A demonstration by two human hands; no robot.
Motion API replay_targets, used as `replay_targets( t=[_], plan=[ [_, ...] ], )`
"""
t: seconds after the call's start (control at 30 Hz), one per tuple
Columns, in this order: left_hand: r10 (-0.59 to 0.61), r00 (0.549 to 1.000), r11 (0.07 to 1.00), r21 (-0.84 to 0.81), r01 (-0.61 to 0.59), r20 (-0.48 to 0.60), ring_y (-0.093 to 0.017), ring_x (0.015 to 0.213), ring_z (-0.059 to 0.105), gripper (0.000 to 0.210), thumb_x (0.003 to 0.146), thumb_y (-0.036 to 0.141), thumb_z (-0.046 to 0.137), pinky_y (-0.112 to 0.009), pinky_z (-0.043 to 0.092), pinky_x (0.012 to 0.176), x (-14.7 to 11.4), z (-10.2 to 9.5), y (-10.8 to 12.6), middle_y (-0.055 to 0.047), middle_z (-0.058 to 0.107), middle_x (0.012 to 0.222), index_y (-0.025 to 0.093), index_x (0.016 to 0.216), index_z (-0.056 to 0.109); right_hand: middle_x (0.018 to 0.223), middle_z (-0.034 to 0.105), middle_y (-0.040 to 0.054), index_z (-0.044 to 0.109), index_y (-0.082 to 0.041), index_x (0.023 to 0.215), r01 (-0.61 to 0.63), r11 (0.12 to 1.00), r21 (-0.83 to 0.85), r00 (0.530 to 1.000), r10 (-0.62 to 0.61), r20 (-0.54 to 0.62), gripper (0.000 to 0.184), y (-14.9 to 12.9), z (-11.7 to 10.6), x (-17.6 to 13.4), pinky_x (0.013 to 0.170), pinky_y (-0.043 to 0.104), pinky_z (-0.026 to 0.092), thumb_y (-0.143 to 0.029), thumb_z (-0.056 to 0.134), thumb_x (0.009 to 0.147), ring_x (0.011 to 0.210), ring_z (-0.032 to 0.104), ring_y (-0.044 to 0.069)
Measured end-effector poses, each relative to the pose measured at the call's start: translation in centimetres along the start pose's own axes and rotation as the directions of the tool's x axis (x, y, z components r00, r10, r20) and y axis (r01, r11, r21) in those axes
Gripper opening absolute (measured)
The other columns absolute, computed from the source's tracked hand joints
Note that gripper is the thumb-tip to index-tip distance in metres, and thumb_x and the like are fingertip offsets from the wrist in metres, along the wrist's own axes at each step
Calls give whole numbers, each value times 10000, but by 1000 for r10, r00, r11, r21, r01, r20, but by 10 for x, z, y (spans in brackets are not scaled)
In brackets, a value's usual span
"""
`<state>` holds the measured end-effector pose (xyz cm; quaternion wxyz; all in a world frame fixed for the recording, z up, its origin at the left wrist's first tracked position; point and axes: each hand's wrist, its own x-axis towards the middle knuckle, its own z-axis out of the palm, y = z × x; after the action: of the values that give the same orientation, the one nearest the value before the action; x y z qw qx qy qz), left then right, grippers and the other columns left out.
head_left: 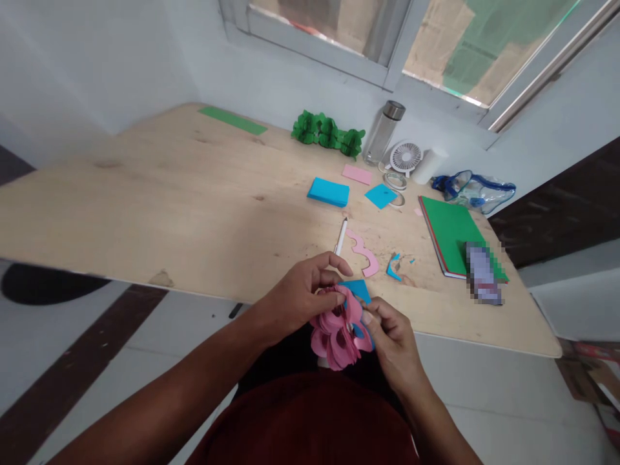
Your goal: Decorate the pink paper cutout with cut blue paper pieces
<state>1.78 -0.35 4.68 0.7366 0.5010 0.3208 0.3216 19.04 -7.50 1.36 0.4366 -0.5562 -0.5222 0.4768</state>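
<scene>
Close to my body, past the table's front edge, I hold a pink paper flower decoration (339, 345) made of layered scalloped pieces. My left hand (317, 287) pinches it from the upper left, thumb on the pink paper. At its right side the fingers of my right hand (392, 329) are closed on the decoration's edge. A blue paper piece (357, 290) shows between the hands, against the pink layers; whether it is attached I cannot tell. Just beyond my left hand lie a white pen (341, 237) and a pink scalloped paper strip (364, 255).
On the wooden table (169, 194) are blue paper stacks (329, 192), tape rolls (396, 181), a green paper garland (327, 134), a glass bottle (382, 135), a small fan (405, 157) and blue scraps (393, 268). Green sheets (453, 232) lie right, under a blurred object (482, 271).
</scene>
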Motion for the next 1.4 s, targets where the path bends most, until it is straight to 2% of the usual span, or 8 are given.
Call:
replay_targets(
  t=[0.17, 0.4, 0.67, 0.87, 1.07, 1.23, 1.4],
  plan=[
    [-7, 1000, 999, 34, 7, -1, -131, 681, 603, 283, 705, 167, 655, -241, 436, 622, 1, -1, 0, 13, 637, 734, 171, 961, 535, 622, 436, -28, 561, -188, 723, -3, 1000, 18, 1000, 3, 29, 290, -2, -2, 1, 539, 234, 306, -446, 564, 856, 582, 358, 117],
    [14, 998, 997, 81, -19, 56, -140, 681, 600, 319, 682, 198, 670, -239, 424, 594, 5, -7, -4, 4, 643, 771, 183, 959, 513, 626, 398, -40, 589, -184, 793, -1, 999, -34, 993, 5, 115, 263, -9, -10, 3, 560, 244, 284, -432, 549, 874, 589, 334, 115],
    [29, 995, 989, 138, -42, 92, -135, 666, 582, 267, 694, 206, 634, -239, 406, 575, 7, -6, 3, 5, 637, 765, 188, 929, 508, 600, 378, -45, 575, -187, 740, 23, 995, -97, 994, -13, 111, 279, -14, -15, 4, 524, 239, 269, -436, 557, 865, 561, 323, 108],
    [47, 995, 968, 242, -68, 90, -131, 637, 564, 267, 693, 185, 611, -235, 396, 555, 9, -7, 4, 29, 603, 699, 194, 947, 529, 591, 378, -46, 554, -187, 731, 32, 994, -104, 994, -20, 111, 291, -20, -15, 5, 524, 237, 283, -444, 548, 867, 550, 329, 106],
    [62, 994, 969, 233, -81, 88, -126, 637, 576, 246, 685, 149, 604, -218, 399, 539, 9, -2, 10, 17, 645, 733, 195, 920, 547, 619, 413, -39, 563, -181, 751, 36, 995, -94, 990, -22, 141, 262, -24, -18, 7, 533, 237, 285, -413, 553, 872, 570, 349, 105],
    [53, 995, 972, 224, -72, 89, -131, 662, 590, 246, 680, 134, 598, -218, 415, 555, 9, -1, 13, 21, 645, 741, 199, 910, 542, 586, 365, -50, 546, -188, 710, 47, 991, -123, 992, -32, 123, 271, -24, -21, 7, 517, 236, 269, -407, 555, 870, 552, 325, 104],
    [33, 995, 974, 220, -54, 96, -118, 630, 573, 252, 686, 142, 601, -219, 422, 545, 9, 1, 16, 10, 650, 768, 190, 925, 535, 587, 379, -52, 533, -187, 706, 46, 994, -102, 991, -32, 132, 259, -25, -21, 6, 521, 234, 270, -385, 557, 872, 553, 334, 101]
  ],
)
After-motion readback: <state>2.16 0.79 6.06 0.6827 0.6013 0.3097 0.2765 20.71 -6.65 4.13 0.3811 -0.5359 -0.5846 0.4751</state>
